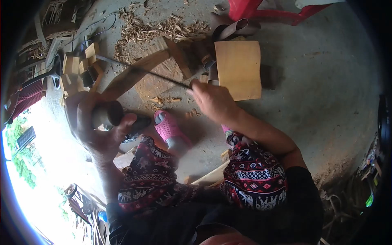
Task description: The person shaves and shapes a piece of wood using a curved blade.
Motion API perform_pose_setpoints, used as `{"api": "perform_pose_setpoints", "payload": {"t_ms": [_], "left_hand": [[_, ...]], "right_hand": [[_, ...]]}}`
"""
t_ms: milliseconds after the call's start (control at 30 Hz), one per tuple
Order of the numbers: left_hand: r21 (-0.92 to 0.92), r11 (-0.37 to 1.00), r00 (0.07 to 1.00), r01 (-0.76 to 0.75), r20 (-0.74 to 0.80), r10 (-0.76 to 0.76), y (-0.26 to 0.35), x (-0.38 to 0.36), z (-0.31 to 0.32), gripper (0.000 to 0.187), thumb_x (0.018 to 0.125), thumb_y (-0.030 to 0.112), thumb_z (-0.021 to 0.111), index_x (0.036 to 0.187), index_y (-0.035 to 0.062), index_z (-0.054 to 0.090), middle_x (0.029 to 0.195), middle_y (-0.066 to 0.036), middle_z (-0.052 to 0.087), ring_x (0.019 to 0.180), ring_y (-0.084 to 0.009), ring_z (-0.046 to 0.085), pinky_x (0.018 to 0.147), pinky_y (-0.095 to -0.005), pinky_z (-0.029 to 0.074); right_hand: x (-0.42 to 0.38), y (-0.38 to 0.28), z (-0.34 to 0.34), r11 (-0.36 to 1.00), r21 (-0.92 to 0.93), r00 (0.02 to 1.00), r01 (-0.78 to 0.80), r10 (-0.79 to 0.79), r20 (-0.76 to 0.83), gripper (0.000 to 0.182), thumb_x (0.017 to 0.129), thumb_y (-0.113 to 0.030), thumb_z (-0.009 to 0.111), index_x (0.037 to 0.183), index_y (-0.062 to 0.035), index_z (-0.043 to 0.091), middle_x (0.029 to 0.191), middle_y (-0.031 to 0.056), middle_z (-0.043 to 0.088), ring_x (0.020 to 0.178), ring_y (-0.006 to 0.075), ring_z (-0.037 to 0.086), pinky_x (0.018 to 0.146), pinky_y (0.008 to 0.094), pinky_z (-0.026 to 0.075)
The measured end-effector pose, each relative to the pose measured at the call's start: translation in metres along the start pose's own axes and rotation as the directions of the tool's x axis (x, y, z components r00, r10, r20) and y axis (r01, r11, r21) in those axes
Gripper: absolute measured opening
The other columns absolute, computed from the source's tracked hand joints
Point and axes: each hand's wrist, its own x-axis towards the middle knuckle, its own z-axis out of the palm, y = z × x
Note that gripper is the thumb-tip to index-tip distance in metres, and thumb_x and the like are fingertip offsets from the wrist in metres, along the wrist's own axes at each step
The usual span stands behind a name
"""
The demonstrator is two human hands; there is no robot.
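Observation:
My left hand (87, 118) is closed around a round, dark-ended piece (107, 113), which looks like wood. From beside that hand a long brown length of wood (136, 73) runs up toward a chopping block (161, 81) on the floor. My right hand (214, 100) is closed on the near end of a long, thin dark tool (163, 76). The tool slants up to the left, crossing over the wood in this view, and is slightly blurred. Its grip is hidden in my fist.
Wood shavings (163, 28) lie heaped beyond the block. A flat yellowish board (239, 69) is right of my right hand. Several cut wood blocks (72, 71) sit at upper left, a red plastic chair (265, 14) at the top. My foot wears a pink sandal (168, 125).

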Motion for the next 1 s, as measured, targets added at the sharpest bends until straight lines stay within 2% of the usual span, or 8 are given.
{"api": "perform_pose_setpoints", "payload": {"t_ms": [100, 167, 367, 500, 667, 867, 933, 1000], "left_hand": [[-0.003, 0.999, 0.998, 0.052, -0.029, -0.052, 0.004, 0.001, 0.003, 0.052, 0.061, 0.035, 0.085, 0.096, 0.0070, 0.058, 0.087, -0.007, 0.055, 0.079, -0.0250, 0.058, 0.068, -0.0381, 0.046], [-0.017, 0.990, 0.989, 0.141, -0.050, -0.141, 0.003, 0.003, 0.006, 0.045, 0.062, 0.018, 0.085, 0.096, 0.0089, 0.058, 0.087, -0.007, 0.057, 0.077, -0.0251, 0.060, 0.068, -0.0370, 0.047], [0.032, 0.975, 0.973, 0.218, -0.078, -0.215, -0.005, 0.002, 0.007, 0.038, 0.065, 0.016, 0.083, 0.095, 0.0065, 0.061, 0.087, -0.009, 0.062, 0.077, -0.0267, 0.063, 0.068, -0.0368, 0.049], [0.047, 0.971, 0.967, 0.233, -0.117, -0.226, -0.007, 0.006, 0.008, 0.035, 0.068, 0.017, 0.082, 0.093, 0.0050, 0.062, 0.088, -0.010, 0.062, 0.079, -0.0269, 0.063, 0.069, -0.0362, 0.049], [-0.008, 0.884, 0.879, 0.467, -0.104, -0.465, -0.023, 0.010, 0.008, 0.049, 0.073, 0.023, 0.081, 0.113, 0.0016, 0.062, 0.099, -0.011, 0.066, 0.088, -0.0226, 0.064, 0.076, -0.0352, 0.051], [-0.017, 0.891, 0.887, 0.454, -0.080, -0.454, -0.025, 0.008, 0.007, 0.059, 0.075, 0.025, 0.079, 0.123, -0.0001, 0.057, 0.101, -0.012, 0.067, 0.086, -0.0202, 0.065, 0.079, -0.0333, 0.051], [-0.008, 0.865, 0.861, 0.502, -0.086, -0.501, -0.021, 0.011, 0.006, 0.057, 0.075, 0.024, 0.079, 0.122, -0.0001, 0.058, 0.098, -0.011, 0.067, 0.087, -0.0195, 0.065, 0.078, -0.0329, 0.051], [0.049, 0.893, 0.890, 0.448, -0.120, -0.440, -0.022, 0.014, 0.007, 0.055, 0.075, 0.024, 0.079, 0.120, 0.0002, 0.059, 0.096, -0.011, 0.067, 0.086, -0.0199, 0.065, 0.076, -0.0330, 0.051]], "right_hand": [[0.017, 0.049, 0.010, 0.961, -0.172, 0.965, -0.216, 0.238, 0.114, 0.017, 0.094, -0.021, 0.053, 0.096, -0.0063, 0.044, 0.062, 0.0141, 0.059, 0.058, 0.0358, 0.062, 0.049, 0.0447, 0.049], [0.019, 0.065, 0.012, 0.954, -0.199, 0.964, -0.225, 0.247, 0.097, 0.017, 0.094, -0.022, 0.052, 0.097, -0.0071, 0.045, 0.063, 0.0146, 0.059, 0.058, 0.0361, 0.062, 0.050, 0.0464, 0.048], [0.014, 0.002, -0.011, 0.986, -0.143, 0.994, -0.082, 0.091, 0.057, 0.019, 0.094, -0.024, 0.053, 0.096, -0.0074, 0.045, 0.064, 0.0135, 0.060, 0.059, 0.0350, 0.062, 0.049, 0.0458, 0.048], [0.017, 0.030, 0.007, 0.990, -0.131, 0.998, -0.059, 0.062, 0.013, 0.021, 0.094, -0.026, 0.053, 0.096, -0.0076, 0.045, 0.063, 0.0129, 0.060, 0.058, 0.0339, 0.062, 0.048, 0.0446, 0.048], [0.027, 0.024, -0.001, 0.984, -0.158, 0.992, -0.085, 0.099, 0.084, 0.020, 0.095, -0.025, 0.052, 0.103, -0.0078, 0.047, 0.064, 0.0130, 0.061, 0.058, 0.0338, 0.062, 0.049, 0.0452, 0.048], [0.019, 0.031, 0.003, 0.993, -0.117, 1.000, 0.001, 0.002, 0.027, 0.019, 0.093, -0.022, 0.055, 0.103, -0.0084, 0.047, 0.068, 0.0135, 0.062, 0.063, 0.0348, 0.063, 0.052, 0.0447, 0.050], [0.023, 0.070, 0.014, 0.958, -0.148, 0.959, -0.245, 0.262, 0.107, 0.014, 0.093, -0.019, 0.052, 0.099, -0.0085, 0.047, 0.066, 0.0135, 0.063, 0.061, 0.0360, 0.064, 0.051, 0.0463, 0.050], [0.026, 0.074, 0.013, 0.960, -0.161, 0.969, -0.229, 0.241, 0.061, 0.014, 0.093, -0.021, 0.052, 0.099, -0.0091, 0.047, 0.066, 0.0147, 0.062, 0.061, 0.0365, 0.064, 0.052, 0.0480, 0.050]]}}
